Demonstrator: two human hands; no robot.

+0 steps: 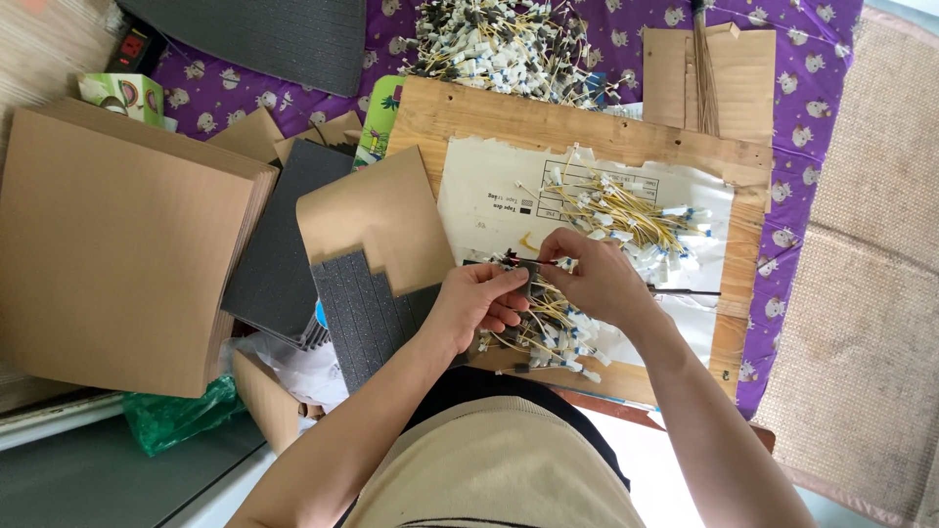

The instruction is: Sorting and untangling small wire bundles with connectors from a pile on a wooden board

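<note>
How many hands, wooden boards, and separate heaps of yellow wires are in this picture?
Hands: 2, left hand and right hand
Wooden board: 1
Heaps of yellow wires: 3, far heap, middle heap, near heap
Total: 6

Lighting: soft, even daylight, bright overall; source direction cannot be told. Shadows faint, short, under the left hand [479,303] and right hand [592,274]. Mild glare on the white paper sheet [489,196]. Focus sharp at centre; slight wide-angle stretching at frame edges.
</note>
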